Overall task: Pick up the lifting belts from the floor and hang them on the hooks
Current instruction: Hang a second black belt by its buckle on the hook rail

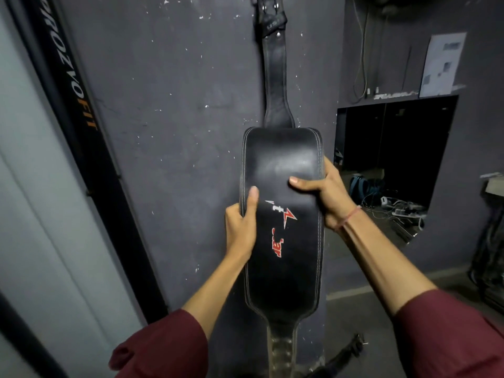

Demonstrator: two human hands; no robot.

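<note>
1. While both grips hold the lifting belt (281, 170) by its wide pad, upright before the wall (163, 105), I judge hooking comes next.
2. My left grip (241, 227) pinches the left edge and my right grip (324, 197) the right, thumbs in front.
3. I would lift its upper end to the hook, which is out of view.
4. It is black leather with pale stitching and a red-white logo, and it overlaps a hung belt (275, 72).

A: Where does the belt (281, 165) end at the top?
B: The upper edge of the picture cuts it. The lower edge cuts the other end too.
A: And the fingers?
B: On the left hand (240, 227) and the right hand (327, 197) they are behind the belt. The paper (443, 64) is blurred; I cannot read it.
</note>
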